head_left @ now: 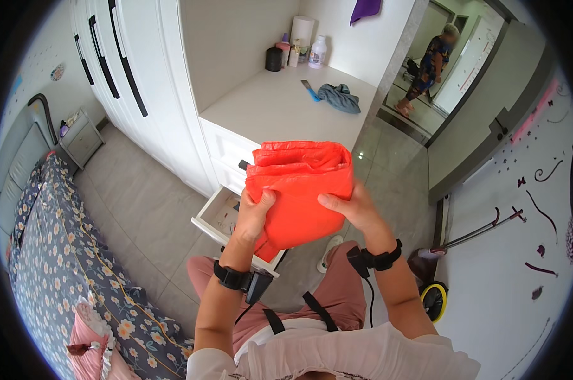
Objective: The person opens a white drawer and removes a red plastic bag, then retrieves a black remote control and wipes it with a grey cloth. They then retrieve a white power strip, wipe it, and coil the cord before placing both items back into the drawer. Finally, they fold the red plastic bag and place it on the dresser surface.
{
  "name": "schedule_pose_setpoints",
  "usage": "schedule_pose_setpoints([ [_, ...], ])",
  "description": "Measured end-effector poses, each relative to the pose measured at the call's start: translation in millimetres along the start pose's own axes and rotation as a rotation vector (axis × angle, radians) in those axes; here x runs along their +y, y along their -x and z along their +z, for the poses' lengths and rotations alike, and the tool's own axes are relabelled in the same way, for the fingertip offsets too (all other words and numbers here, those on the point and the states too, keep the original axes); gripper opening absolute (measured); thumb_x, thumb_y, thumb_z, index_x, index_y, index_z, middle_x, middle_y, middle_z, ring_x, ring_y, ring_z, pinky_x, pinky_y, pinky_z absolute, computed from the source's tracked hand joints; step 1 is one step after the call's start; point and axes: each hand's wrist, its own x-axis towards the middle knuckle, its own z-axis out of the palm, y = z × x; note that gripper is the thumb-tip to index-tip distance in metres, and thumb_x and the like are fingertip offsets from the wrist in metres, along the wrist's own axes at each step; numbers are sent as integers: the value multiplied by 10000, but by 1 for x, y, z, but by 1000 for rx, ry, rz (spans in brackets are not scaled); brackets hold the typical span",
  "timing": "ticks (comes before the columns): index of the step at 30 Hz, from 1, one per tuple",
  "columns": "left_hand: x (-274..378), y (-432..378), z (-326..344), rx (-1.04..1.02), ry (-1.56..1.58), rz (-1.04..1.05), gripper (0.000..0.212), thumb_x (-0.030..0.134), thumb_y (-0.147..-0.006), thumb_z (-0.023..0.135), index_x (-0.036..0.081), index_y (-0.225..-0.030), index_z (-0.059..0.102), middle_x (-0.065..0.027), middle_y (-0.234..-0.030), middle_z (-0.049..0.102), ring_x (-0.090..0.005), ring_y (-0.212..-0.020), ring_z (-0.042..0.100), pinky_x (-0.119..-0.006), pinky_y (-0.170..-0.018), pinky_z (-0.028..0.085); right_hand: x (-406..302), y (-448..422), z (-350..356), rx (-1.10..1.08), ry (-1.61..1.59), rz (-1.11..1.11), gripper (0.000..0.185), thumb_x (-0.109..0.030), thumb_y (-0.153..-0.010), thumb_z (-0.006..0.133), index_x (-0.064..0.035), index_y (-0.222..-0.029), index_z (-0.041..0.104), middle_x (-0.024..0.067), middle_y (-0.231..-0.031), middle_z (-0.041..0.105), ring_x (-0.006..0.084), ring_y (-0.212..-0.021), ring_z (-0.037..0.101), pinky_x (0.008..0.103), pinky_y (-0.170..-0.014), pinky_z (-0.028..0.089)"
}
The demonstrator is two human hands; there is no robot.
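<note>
A bundle of folded red plastic bags [305, 204] is held up in front of me, its folded layers at the far end. On its left edge my left hand [254, 213] grips it, thumb on the near face. My right hand [355, 204] clasps the right edge, thumb also on top, the fingers hidden behind. Below the bundle a white drawer [210, 228] stands pulled out; a few small items lie inside it, too small to name. A strip of red material in the drawer's near corner is partly covered by my left arm and the bundle.
On the white cabinet top [267, 99] lie a grey-blue cloth [339, 98] and a blue-handled scraper [310, 91]. Bottles and a paper roll [302, 31] stand behind. A flowered bed [68, 247] is at left. Beyond the doorway a person [431, 66] stands. A yellow-rimmed bin [434, 301] sits right.
</note>
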Motion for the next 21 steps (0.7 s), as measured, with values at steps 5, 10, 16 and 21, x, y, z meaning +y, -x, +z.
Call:
schedule_pose_setpoints([
  [5, -7, 0, 0, 19, -37, 47, 423, 328, -945, 656, 2, -1208, 593, -54, -1175, 650, -136, -1049, 606, -314, -911, 496, 16, 6, 0, -33, 50, -31, 531, -202, -813, 810, -22, -1253, 574, 52, -1173, 649, 153, -1072, 597, 324, -931, 477],
  [10, -12, 2, -5, 21, -90, 105, 382, 286, -954, 651, 2, -1204, 597, -48, -1145, 659, -125, -1013, 610, -296, -887, 499, 14, 4, 8, 5, 2, 0, 599, -205, -795, 824, -28, -1293, 543, 66, -1233, 621, 161, -1124, 578, 335, -971, 459],
  [16, -9, 7, -4, 36, -178, 111, 397, 284, -937, 678, -6, -1197, 599, -48, -1134, 665, -118, -1001, 610, -293, -883, 500, -1, 3, 11, 51, -3, -175, 664, -201, -779, 832, -26, -1330, 505, 81, -1278, 585, 166, -1188, 546, 329, -1003, 441],
  [21, -10, 10, -4, 18, -228, 118, 432, 287, -914, 709, -8, -1208, 595, -55, -1136, 667, -123, -1005, 614, -297, -890, 502, -14, 0, 19, 127, -26, -115, 521, -181, -804, 813, -14, -1233, 570, 59, -1162, 632, 144, -1079, 585, 311, -943, 468],
])
